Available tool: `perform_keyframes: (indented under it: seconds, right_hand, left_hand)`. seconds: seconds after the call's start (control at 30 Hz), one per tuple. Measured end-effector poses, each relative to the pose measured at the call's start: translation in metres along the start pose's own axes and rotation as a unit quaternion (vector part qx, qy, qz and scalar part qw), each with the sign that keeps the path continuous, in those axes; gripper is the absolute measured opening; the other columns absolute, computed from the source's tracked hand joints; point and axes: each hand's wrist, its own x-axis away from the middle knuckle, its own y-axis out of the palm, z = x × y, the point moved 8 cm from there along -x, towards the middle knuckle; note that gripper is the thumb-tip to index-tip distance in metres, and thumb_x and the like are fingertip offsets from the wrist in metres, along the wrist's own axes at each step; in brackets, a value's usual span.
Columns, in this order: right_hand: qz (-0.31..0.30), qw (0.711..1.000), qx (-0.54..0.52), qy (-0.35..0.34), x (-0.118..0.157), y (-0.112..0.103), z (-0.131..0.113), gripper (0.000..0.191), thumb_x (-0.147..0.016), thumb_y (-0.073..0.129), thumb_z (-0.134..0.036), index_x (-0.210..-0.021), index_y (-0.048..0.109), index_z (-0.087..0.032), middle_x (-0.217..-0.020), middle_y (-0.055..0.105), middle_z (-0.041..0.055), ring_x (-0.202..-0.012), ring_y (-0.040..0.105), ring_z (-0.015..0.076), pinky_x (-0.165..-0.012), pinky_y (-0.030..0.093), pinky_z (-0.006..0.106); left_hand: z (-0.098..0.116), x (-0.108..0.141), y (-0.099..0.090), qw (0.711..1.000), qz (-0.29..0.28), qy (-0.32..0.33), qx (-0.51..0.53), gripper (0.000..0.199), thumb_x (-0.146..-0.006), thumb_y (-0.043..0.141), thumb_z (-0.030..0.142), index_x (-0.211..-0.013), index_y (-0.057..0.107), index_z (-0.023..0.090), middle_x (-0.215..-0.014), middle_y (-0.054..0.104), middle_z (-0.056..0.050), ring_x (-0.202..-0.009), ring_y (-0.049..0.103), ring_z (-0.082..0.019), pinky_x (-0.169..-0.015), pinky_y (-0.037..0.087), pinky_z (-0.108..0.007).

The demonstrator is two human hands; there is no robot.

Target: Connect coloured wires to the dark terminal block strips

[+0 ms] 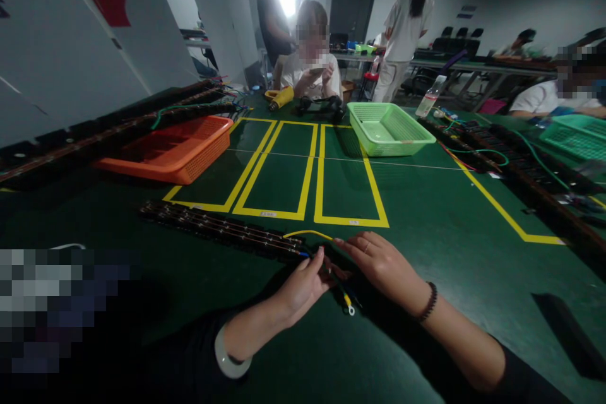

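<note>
A long black strip assembly (222, 228) with metal contacts lies on the green table, its right end by my hands. From that end come a yellow wire (310, 232) and a wire with a blue sleeve (303, 254). My left hand (303, 287) is closed around the wires near the strip's end, thumb on top. The fingers of my right hand (379, 262) pinch the yellow wire just to the right. Below the hands, a ring terminal (350, 309) with a yellow sleeve hangs out. What lies between my palms is partly hidden.
Yellow tape rectangles (310, 170) mark the green table. An orange basket (189, 151) stands left, a light green basket (388, 132) at the back. More wired strips (492, 145) lie right. A black piece (568, 331) rests at lower right. A person (310, 72) sits opposite.
</note>
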Motion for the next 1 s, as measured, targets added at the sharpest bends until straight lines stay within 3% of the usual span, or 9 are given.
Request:
perform_keyframes:
  seconds: [0.17,0.3,0.4,0.53,0.67,0.83,1.0]
  right_hand:
    - [-0.068,0.997,-0.018,0.037,0.001,0.033,0.016,0.033,-0.088,0.05,-0.01,-0.12,0.056,-0.012,-0.093,0.064,0.0098,-0.087,0.058,0.0184,-0.079,0.05,0.033]
    - [-0.105,0.993,-0.034,0.041,-0.001,0.044,0.015,0.031,-0.087,0.054,-0.013,-0.117,0.059,-0.015,-0.088,0.064,0.0069,-0.08,0.057,0.0172,-0.075,0.049,0.031]
    - [-0.104,0.993,-0.04,0.041,-0.003,0.04,0.015,0.029,-0.087,0.055,-0.017,-0.116,0.061,-0.019,-0.088,0.063,0.0065,-0.079,0.056,0.0167,-0.074,0.048,0.031]
    - [-0.034,0.995,-0.069,0.061,-0.006,0.009,0.015,0.022,-0.089,0.05,-0.018,-0.106,0.064,-0.017,-0.103,0.058,0.0105,-0.09,0.055,0.0173,-0.076,0.047,0.03]
    - [-0.067,0.993,-0.082,0.053,-0.006,-0.008,-0.006,0.018,-0.09,0.052,-0.028,-0.092,0.065,-0.016,-0.081,0.06,0.0053,-0.074,0.056,0.014,-0.065,0.044,0.026]
    - [-0.143,0.987,0.013,0.076,0.0,0.013,-0.029,0.026,-0.077,0.067,-0.04,-0.08,0.063,-0.015,-0.074,0.063,0.0042,-0.067,0.059,0.0177,-0.06,0.041,0.029]
    - [-0.159,0.978,0.1,0.092,0.005,0.034,-0.035,0.012,-0.08,0.06,-0.017,-0.091,0.061,-0.014,-0.083,0.066,0.0067,-0.07,0.062,0.0197,-0.056,0.04,0.031]
  left_hand:
    - [-0.002,-0.002,-0.002,1.0,-0.013,-0.001,-0.022,0.027,-0.089,0.049,0.036,-0.074,0.054,0.014,-0.074,0.059,-0.004,-0.084,0.061,-0.017,-0.091,0.042,-0.036]
    - [-0.002,-0.002,-0.003,1.0,-0.02,-0.003,-0.024,0.024,-0.089,0.049,0.034,-0.079,0.056,0.013,-0.081,0.062,-0.007,-0.089,0.061,-0.018,-0.092,0.041,-0.037]
    - [0.0,-0.001,0.0,0.999,-0.028,-0.005,-0.029,0.027,-0.089,0.048,0.036,-0.081,0.057,0.012,-0.087,0.064,-0.01,-0.094,0.06,-0.02,-0.095,0.04,-0.038]
    - [-0.001,0.0,0.003,0.999,-0.037,-0.015,-0.021,0.025,-0.088,0.051,0.035,-0.092,0.059,0.011,-0.094,0.065,-0.011,-0.099,0.059,-0.021,-0.096,0.039,-0.039]
    - [-0.002,-0.002,-0.003,1.0,-0.018,-0.012,0.002,0.021,-0.087,0.053,0.033,-0.09,0.06,0.013,-0.09,0.066,-0.008,-0.088,0.061,-0.017,-0.088,0.043,-0.034]
    - [-0.004,0.0,-0.005,0.998,-0.011,-0.032,-0.05,0.032,-0.088,0.049,0.039,-0.091,0.063,0.011,-0.087,0.066,-0.009,-0.082,0.061,-0.016,-0.08,0.044,-0.03]
    - [-0.001,0.0,0.001,0.998,-0.032,-0.022,-0.052,0.031,-0.088,0.05,0.039,-0.089,0.064,0.011,-0.088,0.067,-0.009,-0.091,0.061,-0.018,-0.088,0.042,-0.032]
